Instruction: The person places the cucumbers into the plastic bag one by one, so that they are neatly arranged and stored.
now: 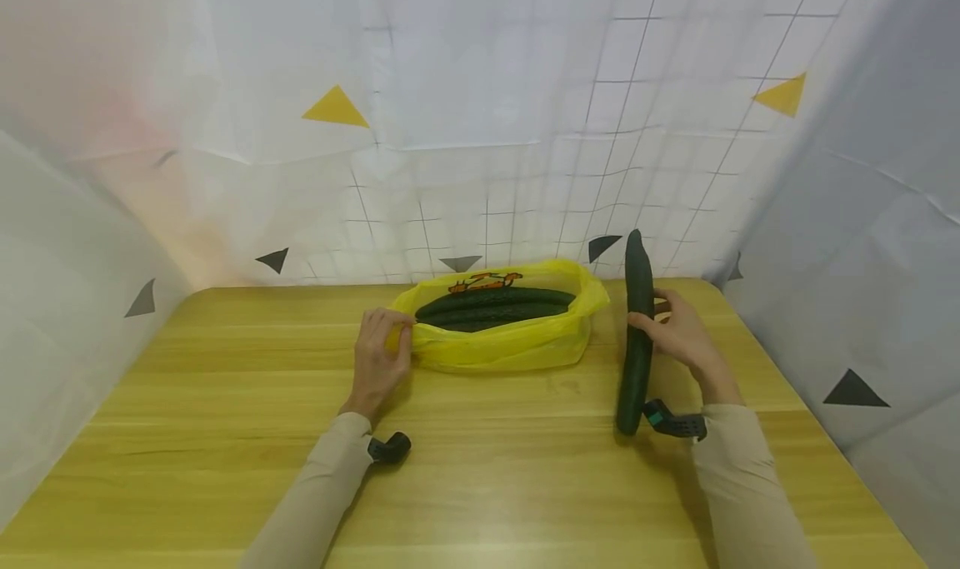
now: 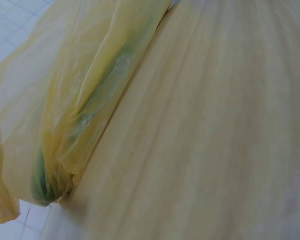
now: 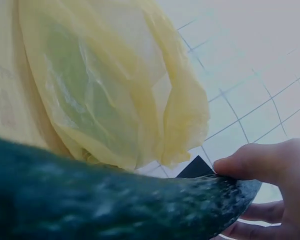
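A yellow plastic bag (image 1: 502, 348) lies on the table with its mouth spread, and dark green cucumbers (image 1: 495, 306) show inside it. My left hand (image 1: 378, 356) pinches the bag's rim at its left end. To the right of the bag, my right hand (image 1: 678, 327) grips another cucumber (image 1: 637, 344) around its middle, thumb on the near side. This cucumber points away from me, its far end raised. In the right wrist view the cucumber (image 3: 90, 195) crosses the bottom, with the bag (image 3: 100, 85) behind it. The left wrist view shows the bag (image 2: 90, 100) but not the hand.
The wooden table (image 1: 495, 486) extends toward me and to both sides. Behind it hangs a white sheet (image 1: 465, 177) with grid lines and yellow and dark triangles. Black wrist cameras (image 1: 390, 448) sit at both sleeves.
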`<action>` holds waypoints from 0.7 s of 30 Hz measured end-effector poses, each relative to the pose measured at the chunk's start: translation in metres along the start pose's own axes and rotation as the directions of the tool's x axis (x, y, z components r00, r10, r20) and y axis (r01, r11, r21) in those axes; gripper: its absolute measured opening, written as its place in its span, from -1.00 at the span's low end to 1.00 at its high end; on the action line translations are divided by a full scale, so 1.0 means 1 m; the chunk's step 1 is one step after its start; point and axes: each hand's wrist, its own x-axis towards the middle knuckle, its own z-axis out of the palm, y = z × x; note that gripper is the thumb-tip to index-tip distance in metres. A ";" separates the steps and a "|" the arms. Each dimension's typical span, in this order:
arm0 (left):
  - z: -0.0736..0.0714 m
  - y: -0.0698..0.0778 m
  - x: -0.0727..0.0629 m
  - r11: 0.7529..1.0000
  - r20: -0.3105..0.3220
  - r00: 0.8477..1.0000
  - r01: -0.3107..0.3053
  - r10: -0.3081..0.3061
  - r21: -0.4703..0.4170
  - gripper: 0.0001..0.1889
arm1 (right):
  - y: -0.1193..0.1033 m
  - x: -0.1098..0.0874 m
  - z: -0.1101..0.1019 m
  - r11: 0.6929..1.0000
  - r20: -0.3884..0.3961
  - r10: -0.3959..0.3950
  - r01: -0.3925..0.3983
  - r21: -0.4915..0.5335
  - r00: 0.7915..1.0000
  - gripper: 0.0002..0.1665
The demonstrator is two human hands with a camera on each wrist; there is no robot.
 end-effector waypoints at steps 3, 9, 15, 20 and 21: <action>0.000 0.000 0.000 1.000 -0.003 1.000 0.001 -0.001 0.002 -0.87 | -0.002 0.000 -0.001 1.000 -0.031 0.005 -0.005 0.003 0.999 0.02; -0.001 0.000 -0.001 1.000 0.003 1.000 0.006 -0.006 0.009 -0.88 | -0.005 -0.001 -0.002 0.999 -0.101 0.006 -0.003 0.033 0.995 -0.02; -0.001 0.000 -0.001 1.000 0.007 1.000 0.015 -0.015 0.016 -0.89 | -0.004 0.000 -0.004 0.996 -0.168 0.008 0.006 0.087 0.986 -0.03; 0.000 0.000 0.000 1.000 -0.003 1.000 0.006 -0.006 0.007 -0.89 | -0.004 0.001 -0.006 0.987 -0.249 0.011 0.029 0.157 0.968 -0.02; 0.000 0.000 0.001 1.000 -0.005 1.000 0.002 -0.002 0.004 -0.89 | -0.004 0.001 -0.006 0.985 -0.266 0.012 0.035 0.170 0.964 -0.02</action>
